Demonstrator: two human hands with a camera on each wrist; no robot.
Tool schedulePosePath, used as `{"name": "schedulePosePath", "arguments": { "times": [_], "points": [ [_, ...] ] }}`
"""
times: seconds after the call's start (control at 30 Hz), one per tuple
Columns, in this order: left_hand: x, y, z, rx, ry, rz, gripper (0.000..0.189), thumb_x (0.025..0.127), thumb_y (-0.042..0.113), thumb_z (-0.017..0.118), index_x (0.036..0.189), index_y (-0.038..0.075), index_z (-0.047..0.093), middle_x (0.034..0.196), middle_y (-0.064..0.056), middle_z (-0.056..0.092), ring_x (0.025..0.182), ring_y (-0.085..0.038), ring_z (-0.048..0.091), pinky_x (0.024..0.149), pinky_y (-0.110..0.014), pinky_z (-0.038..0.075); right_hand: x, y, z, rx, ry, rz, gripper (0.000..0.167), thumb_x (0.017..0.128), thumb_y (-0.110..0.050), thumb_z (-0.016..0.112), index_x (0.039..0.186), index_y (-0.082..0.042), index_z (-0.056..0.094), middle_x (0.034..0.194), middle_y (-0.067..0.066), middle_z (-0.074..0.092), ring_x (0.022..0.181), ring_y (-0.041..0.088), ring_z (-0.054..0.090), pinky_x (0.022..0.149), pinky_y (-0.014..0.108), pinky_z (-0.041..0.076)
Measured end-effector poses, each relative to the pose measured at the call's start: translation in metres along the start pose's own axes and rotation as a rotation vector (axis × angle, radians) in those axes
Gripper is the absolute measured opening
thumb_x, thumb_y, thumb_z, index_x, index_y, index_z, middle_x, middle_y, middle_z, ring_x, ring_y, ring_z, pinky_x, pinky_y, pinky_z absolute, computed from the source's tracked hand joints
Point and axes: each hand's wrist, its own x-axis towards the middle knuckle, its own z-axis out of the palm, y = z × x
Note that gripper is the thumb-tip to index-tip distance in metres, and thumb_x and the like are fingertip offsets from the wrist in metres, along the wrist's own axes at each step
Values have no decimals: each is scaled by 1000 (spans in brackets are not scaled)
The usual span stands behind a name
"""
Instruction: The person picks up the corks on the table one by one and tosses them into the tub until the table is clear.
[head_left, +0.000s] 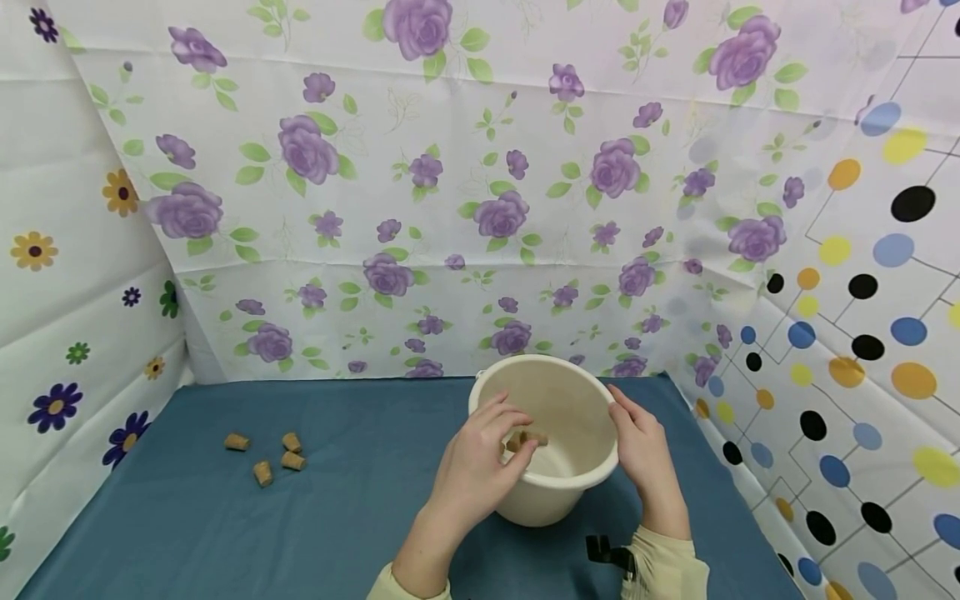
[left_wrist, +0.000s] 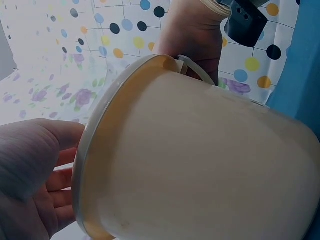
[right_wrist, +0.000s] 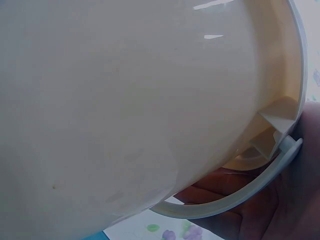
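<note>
A cream plastic bucket (head_left: 551, 500) stands on the blue cloth, its mouth tilted toward the head camera. My right hand (head_left: 647, 450) grips the bucket's right rim; in the right wrist view its fingers lie behind the bucket's handle (right_wrist: 225, 205). My left hand (head_left: 483, 458) is over the near-left rim, fingers loosely bent at the mouth. In the left wrist view, the left hand (left_wrist: 35, 175) shows nothing pinched, though its fingertips are hidden behind the rim. A few corks (head_left: 534, 437) show inside the bucket, partly covered by the left fingers.
Several loose corks, including one cork (head_left: 262, 473), lie on the blue cloth (head_left: 360, 517) to the left. A flowered sheet (head_left: 450, 192) hangs behind, and a dotted sheet (head_left: 862, 350) hangs at the right. A black strap piece (head_left: 611, 552) is at the right wrist.
</note>
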Motion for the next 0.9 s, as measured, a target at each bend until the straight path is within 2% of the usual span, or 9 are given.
{"name": "schedulePosePath", "arguments": {
  "times": [0.33, 0.53, 0.67, 0.8, 0.9],
  "points": [
    [0, -1, 0, -27, 22, 9, 19, 93, 15, 86, 111, 12, 81, 118, -2, 75, 143, -30, 55, 108, -51, 53, 0, -1, 0, -3, 9, 0, 54, 117, -41, 38, 165, -17, 44, 157, 21, 53, 131, 37, 63, 104, 52, 52],
    [2, -1, -3, -35, 21, 7, 18, 94, 17, 85, 111, 13, 81, 118, 0, 75, 144, -28, 55, 110, -49, 51, 1, -4, -1, -1, 6, 0, 54, 117, -42, 38, 165, -18, 44, 156, 21, 54, 129, 36, 65, 100, 48, 54],
    [3, -2, -3, -39, 29, 9, 18, 95, 17, 85, 111, 14, 81, 119, 0, 75, 144, -28, 55, 111, -49, 51, 3, -5, -1, 4, 8, -4, 55, 117, -42, 38, 166, -19, 44, 156, 21, 54, 129, 36, 65, 101, 50, 54],
    [1, -2, -5, -44, 32, 6, 17, 95, 17, 85, 111, 14, 81, 119, 0, 74, 145, -28, 54, 110, -49, 51, 2, -3, -1, -5, 5, 2, 54, 117, -42, 39, 165, -18, 44, 154, 22, 56, 125, 36, 68, 97, 46, 56],
    [0, -2, -6, -45, 43, 7, 17, 95, 16, 85, 111, 15, 81, 119, 1, 74, 145, -26, 53, 112, -49, 50, 1, -1, -1, -1, 2, 8, 54, 117, -41, 39, 165, -17, 44, 155, 22, 55, 127, 37, 66, 98, 47, 56]
  ]
}}
